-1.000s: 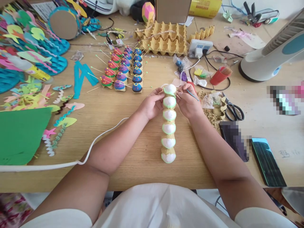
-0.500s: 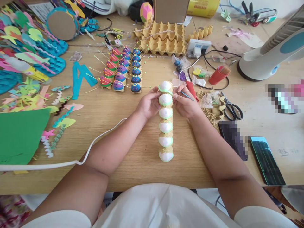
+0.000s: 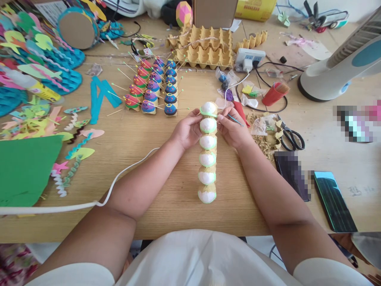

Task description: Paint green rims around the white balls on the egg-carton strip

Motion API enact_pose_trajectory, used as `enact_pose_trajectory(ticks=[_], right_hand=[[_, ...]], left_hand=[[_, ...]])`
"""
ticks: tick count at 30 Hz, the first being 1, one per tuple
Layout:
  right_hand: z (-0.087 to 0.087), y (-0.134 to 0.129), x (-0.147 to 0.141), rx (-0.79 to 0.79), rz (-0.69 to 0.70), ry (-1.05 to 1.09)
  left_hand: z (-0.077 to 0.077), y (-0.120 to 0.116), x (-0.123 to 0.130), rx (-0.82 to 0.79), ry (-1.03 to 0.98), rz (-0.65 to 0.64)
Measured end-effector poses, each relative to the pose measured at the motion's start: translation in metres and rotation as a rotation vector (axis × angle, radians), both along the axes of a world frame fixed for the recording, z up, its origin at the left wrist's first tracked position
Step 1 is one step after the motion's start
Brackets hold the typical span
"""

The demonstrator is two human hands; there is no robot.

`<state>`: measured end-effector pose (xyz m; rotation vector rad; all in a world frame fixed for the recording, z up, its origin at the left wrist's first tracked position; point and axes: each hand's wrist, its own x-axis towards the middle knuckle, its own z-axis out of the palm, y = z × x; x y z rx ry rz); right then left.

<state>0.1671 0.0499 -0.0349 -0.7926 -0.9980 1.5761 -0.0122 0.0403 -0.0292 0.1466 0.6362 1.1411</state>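
Note:
A strip of egg carton (image 3: pixel 207 149) stands out lengthwise in front of me, its several bumps capped in white and edged with light green. My left hand (image 3: pixel 188 129) has its thumb and fingers closed on the left side of the far end. At the right side of that end is my right hand (image 3: pixel 233 128), its thumb and index finger pinched at the green edging of the farthest white cap (image 3: pixel 208 107). A thin blue stick (image 3: pixel 235 120) is also held in my right hand. Some fingertips are hidden behind the strip.
Three painted egg-carton strips with pins, including a blue one (image 3: pixel 170 88), stand beyond my left hand. Scissors (image 3: pixel 291 137), a red cup (image 3: pixel 275 94) and phones, one dark green (image 3: pixel 335 201), lie to the right. A white cable (image 3: pixel 125 171) crosses my left forearm.
The far end of the strip has shifted very slightly right and its near end slightly left. Both hands keep nearly the same place and grip.

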Motion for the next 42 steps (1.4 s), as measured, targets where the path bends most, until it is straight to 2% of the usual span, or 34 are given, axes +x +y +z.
enact_pose_trajectory(ticks=[8, 22, 30, 36, 42], right_hand=[[0.0, 0.001, 0.0, 0.018, -0.073, -0.058], [-0.002, 0.003, 0.007, 0.063, 0.025, -0.247], [0.0, 0.003, 0.008, 0.072, -0.052, -0.311], [0.003, 0.002, 0.004, 0.068, -0.095, -0.287], [0.005, 0.001, 0.003, 0.049, -0.092, -0.169]], left_hand=[[-0.007, 0.003, -0.001, -0.02, -0.011, 0.012], [-0.012, 0.005, -0.004, 0.038, 0.05, 0.021], [-0.004, 0.002, 0.0, 0.079, 0.07, 0.051], [-0.003, 0.001, 0.0, 0.046, 0.062, 0.033], [0.001, 0.0, 0.0, 0.025, 0.046, 0.04]])
